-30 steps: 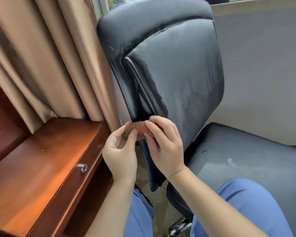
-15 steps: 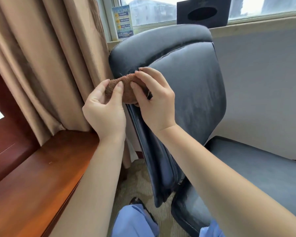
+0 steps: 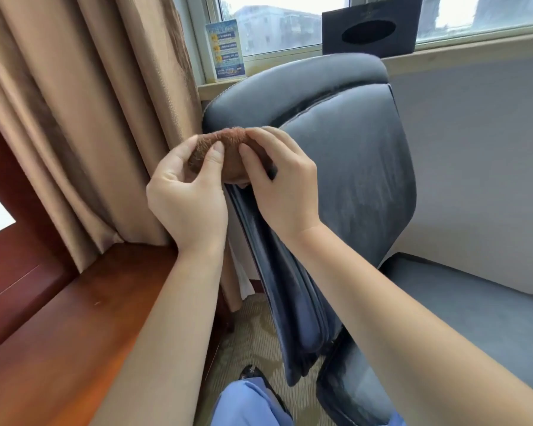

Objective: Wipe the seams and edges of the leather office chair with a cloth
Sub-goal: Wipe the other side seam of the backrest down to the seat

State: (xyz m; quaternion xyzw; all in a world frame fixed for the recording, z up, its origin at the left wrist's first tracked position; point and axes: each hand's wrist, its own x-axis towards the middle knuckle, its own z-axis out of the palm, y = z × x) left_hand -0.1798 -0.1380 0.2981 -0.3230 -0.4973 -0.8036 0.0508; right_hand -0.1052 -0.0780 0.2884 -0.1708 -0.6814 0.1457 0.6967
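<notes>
Both hands' fingers (image 3: 216, 158) pinch fuzzy brown cloth (image 3: 228, 155) | glossy leather chair (image 3: 351, 167) edge

1. The chair (image 3: 351, 167) stands in the middle, its backrest in front of the windowsill (image 3: 443, 53) and its seat to the right.
2. A curtain (image 3: 83, 118) hangs left of the backrest; a desk (image 3: 59, 318) lies below it, at the left.
3. On the sill stand a card (image 3: 226, 50) and, to its right, a box (image 3: 371, 26) — both behind the backrest's top.
4. Both hands meet on a cloth (image 3: 228, 149) wrapped over the backrest's upper left edge — left hand (image 3: 188, 195) on the left, right hand (image 3: 285, 186) on the right.
</notes>
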